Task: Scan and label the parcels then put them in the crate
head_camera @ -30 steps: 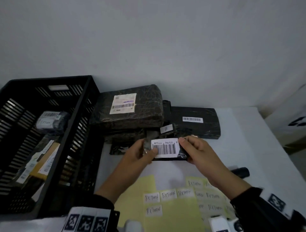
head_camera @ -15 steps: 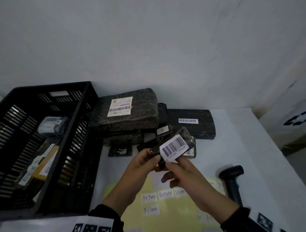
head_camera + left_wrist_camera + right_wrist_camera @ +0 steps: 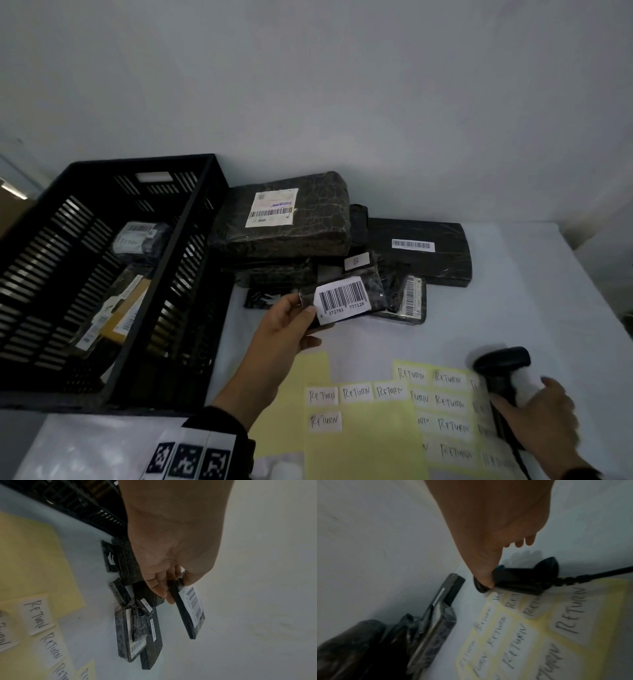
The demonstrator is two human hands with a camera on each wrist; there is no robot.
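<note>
Over on the left sits the black slatted crate (image 3: 191, 260), with a few parcels already lying in its bottom, one of them a small wrapped bundle (image 3: 142, 241) carrying a barcode and a handwritten label. Just beside the crate, against the wall, is a heap of dark wrapped parcels: a big one (image 3: 284, 219) with a white shipping label lies on top, a flat black one (image 3: 419, 251) with a thin barcode strip lies to its right, and a smaller one (image 3: 409, 301) rests at the front of the heap. The left hand (image 3: 291, 322) is raised above the table (image 3: 513, 308), pinching a small black parcel (image 3: 346, 301) by its left end, thumb on the face and fingers (image 3: 158, 586) behind; its large white barcode sticker (image 3: 343, 300) faces up towards the person. Below lie yellow sheets (image 3: 363, 442) of white stickers, each handwritten "RETURN". At the far right, the right hand (image 3: 544, 414) is down on the black handheld scanner (image 3: 501, 371), which stands over the sticker sheet with its cable (image 3: 599, 575) trailing off; the thumb presses against it, but I cannot tell whether the fingers have closed round the handle.
</note>
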